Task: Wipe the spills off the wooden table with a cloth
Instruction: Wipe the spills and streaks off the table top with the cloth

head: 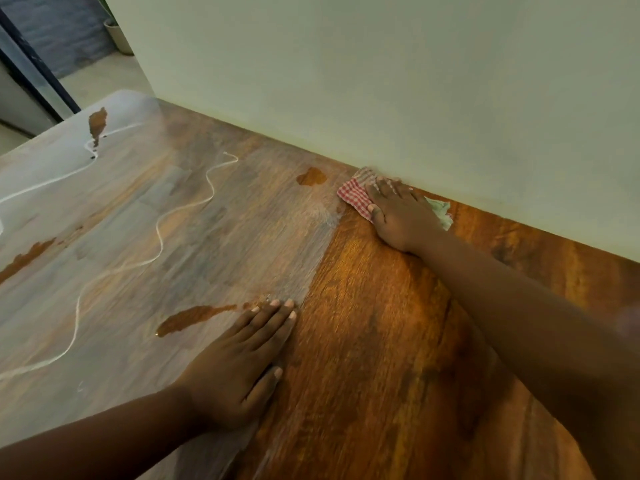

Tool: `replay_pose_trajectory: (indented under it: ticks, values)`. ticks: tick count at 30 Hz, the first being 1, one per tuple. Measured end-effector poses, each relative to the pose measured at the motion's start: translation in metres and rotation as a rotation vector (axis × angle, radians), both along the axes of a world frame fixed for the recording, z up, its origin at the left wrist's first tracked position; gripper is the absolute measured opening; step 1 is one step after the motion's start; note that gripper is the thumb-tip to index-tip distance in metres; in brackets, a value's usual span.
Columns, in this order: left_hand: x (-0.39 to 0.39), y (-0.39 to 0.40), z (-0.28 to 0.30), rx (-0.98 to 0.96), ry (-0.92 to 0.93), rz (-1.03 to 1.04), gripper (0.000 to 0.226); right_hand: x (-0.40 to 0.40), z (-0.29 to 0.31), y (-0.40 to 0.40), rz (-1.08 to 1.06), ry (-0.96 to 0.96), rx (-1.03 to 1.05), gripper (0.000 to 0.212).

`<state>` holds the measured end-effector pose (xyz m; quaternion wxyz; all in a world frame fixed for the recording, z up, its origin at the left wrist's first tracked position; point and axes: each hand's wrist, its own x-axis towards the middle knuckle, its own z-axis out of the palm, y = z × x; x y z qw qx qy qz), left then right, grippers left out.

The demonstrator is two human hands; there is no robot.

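The wooden table [381, 341] meets a pale wall [381, 81]. The right hand [398, 216] presses straight fingers onto the checked cloth [356, 192]; a spill [311, 176] lies just beyond its fingertips. The left hand [239, 362] rests flat, fingers together.

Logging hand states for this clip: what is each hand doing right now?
Left hand: open, flat on the table, holding nothing.
Right hand: open, pressing the cloth down.
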<state>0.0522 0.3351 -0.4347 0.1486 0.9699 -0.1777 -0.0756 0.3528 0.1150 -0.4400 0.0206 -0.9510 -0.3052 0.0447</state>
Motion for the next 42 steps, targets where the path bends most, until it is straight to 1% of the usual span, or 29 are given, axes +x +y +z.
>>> replay_pose_trajectory:
  ticks: [2, 5, 10, 12, 17, 21, 24, 26, 28, 32, 35, 38, 42]
  values:
    - [0.001, 0.000, 0.000, -0.001, -0.004, -0.003, 0.065, 0.007, 0.000, 0.006, -0.060, -0.006, 0.002, 0.057]
    - [0.000, 0.001, -0.002, -0.014, -0.002, -0.007, 0.064, -0.002, -0.002, 0.013, -0.114, 0.005, 0.016, 0.057]
    - [0.001, 0.002, -0.001, 0.023, -0.035, -0.030, 0.064, -0.029, -0.012, 0.011, -0.024, -0.005, 0.022, 0.061]
    - [0.003, 0.001, 0.001, 0.035, -0.057, -0.031, 0.063, -0.017, -0.010, 0.010, -0.010, -0.005, 0.006, 0.060]
    - [0.004, 0.000, 0.003, 0.057, -0.074, -0.034, 0.063, 0.019, -0.004, 0.025, -0.065, 0.008, -0.004, 0.058]
    - [0.003, 0.000, 0.002, 0.066, -0.074, -0.037, 0.064, 0.013, -0.005, 0.028, -0.062, 0.016, -0.016, 0.058]
    - [0.004, 0.002, 0.001, 0.086, -0.074, -0.043, 0.065, 0.001, -0.007, 0.034, 0.041, 0.001, -0.023, 0.059]
    - [0.004, 0.002, 0.001, 0.100, -0.081, -0.039, 0.065, 0.007, -0.005, 0.036, 0.104, 0.002, -0.021, 0.058]
    - [0.003, 0.001, 0.001, 0.105, -0.078, -0.044, 0.065, 0.021, 0.000, 0.036, 0.085, 0.006, -0.025, 0.056]
    - [0.004, 0.001, 0.003, 0.104, -0.068, -0.039, 0.066, 0.024, 0.001, 0.049, -0.049, -0.029, -0.038, 0.057]
    - [0.003, 0.001, 0.001, 0.098, -0.069, -0.041, 0.066, 0.007, -0.003, 0.061, 0.046, 0.000, -0.023, 0.059]
    - [0.004, 0.001, 0.001, 0.105, -0.068, -0.039, 0.065, 0.013, -0.001, 0.061, 0.130, -0.003, -0.027, 0.057]
    - [0.004, 0.000, 0.003, 0.114, -0.067, -0.043, 0.065, 0.030, 0.002, 0.074, 0.037, -0.004, -0.039, 0.058]
